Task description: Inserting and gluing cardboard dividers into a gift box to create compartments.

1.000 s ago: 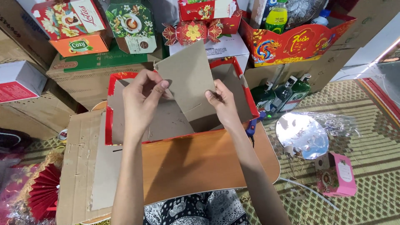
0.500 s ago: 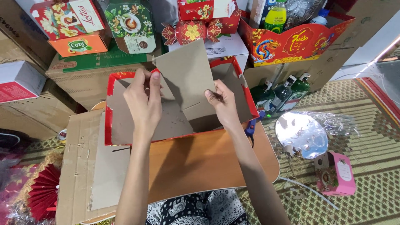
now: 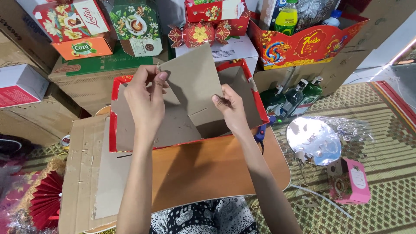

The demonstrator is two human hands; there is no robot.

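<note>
Upright, cardboard sheet [image 3: 195,84] between left hand [image 3: 145,97] and right hand [image 3: 232,108].

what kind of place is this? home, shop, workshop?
Probably a home floor used for packing gift hampers. A woven mat covers the floor, stacked cartons and boxed goods crowd the back, and a filled red gift tray stands ready. The hands fit a cardboard piece into another red tray.

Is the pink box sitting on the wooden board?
No, the pink box lies on the woven mat, off to the right of the wooden board.
</note>
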